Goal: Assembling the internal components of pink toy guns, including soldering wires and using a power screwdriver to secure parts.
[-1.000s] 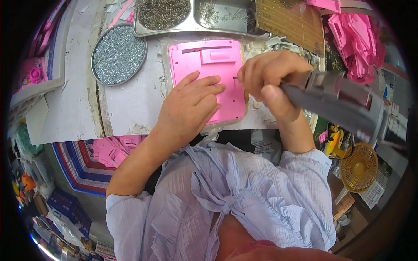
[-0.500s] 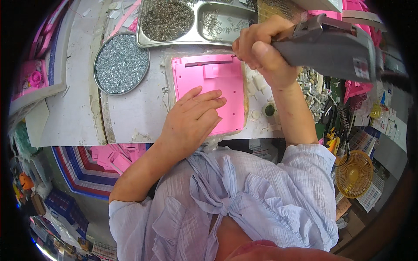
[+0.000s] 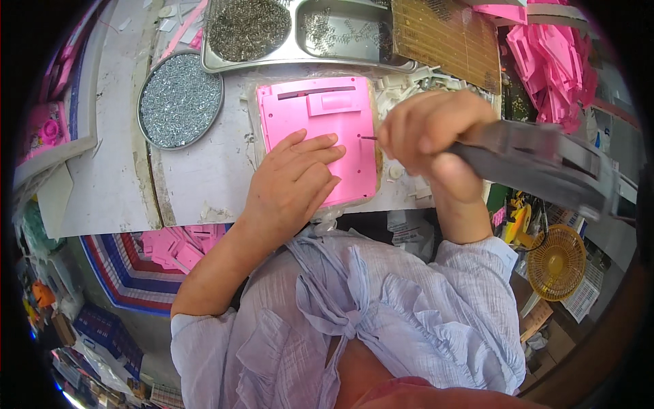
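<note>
A pink plastic panel (image 3: 320, 133) is seen lying flat on the worn white worktop (image 3: 197, 180), near its front edge. The left hand (image 3: 293, 184) is pressed palm-down on the lower left part of the panel, fingers spread and closed on nothing. The right hand (image 3: 429, 140) is clenched around the grip of a dark grey power screwdriver (image 3: 538, 167), whose thin bit (image 3: 368, 138) is laid against the panel's right side. The tool's body is extended to the right, past the edge of the worktop. A round tin of small silver screws (image 3: 178, 100) is placed just left of the panel. A metal tray (image 3: 306, 31) with two compartments of screws is set behind it. A brown ribbed mat (image 3: 446, 37) is shown at the right of the tray, and loose pink parts (image 3: 552, 58) are piled beyond it.
</note>
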Motion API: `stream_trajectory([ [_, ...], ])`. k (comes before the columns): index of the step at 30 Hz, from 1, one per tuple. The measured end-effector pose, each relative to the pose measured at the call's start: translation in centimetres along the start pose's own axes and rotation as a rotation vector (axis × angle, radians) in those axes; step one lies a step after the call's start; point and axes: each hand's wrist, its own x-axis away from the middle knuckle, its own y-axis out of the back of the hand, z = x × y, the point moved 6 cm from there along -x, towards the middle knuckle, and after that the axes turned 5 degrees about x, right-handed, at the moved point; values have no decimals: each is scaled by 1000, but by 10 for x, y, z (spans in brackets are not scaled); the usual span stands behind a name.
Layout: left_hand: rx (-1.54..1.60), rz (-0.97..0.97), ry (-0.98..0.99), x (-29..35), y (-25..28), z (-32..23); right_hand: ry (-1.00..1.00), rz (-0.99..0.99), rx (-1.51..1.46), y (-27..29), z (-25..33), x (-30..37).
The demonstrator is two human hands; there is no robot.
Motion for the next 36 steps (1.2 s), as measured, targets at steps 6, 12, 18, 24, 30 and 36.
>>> stream_trajectory([
  [6,27,-37,-30,-1,2,-1,53,82,271,-1,-12,5],
  [12,139,-172,-4,7,14,1,93,219,-104,-21,29,-23],
  [18,138,-254,83,14,34,2,79,245,-230,-53,19,-26],
  [24,12,-295,18,19,49,8,-1,142,-201,-68,7,-35],
  [30,-210,-242,33,8,80,25,103,174,-96,-69,-3,-61],
  [36,-720,-370,318,26,143,93,142,167,-63,-47,-50,-92],
])
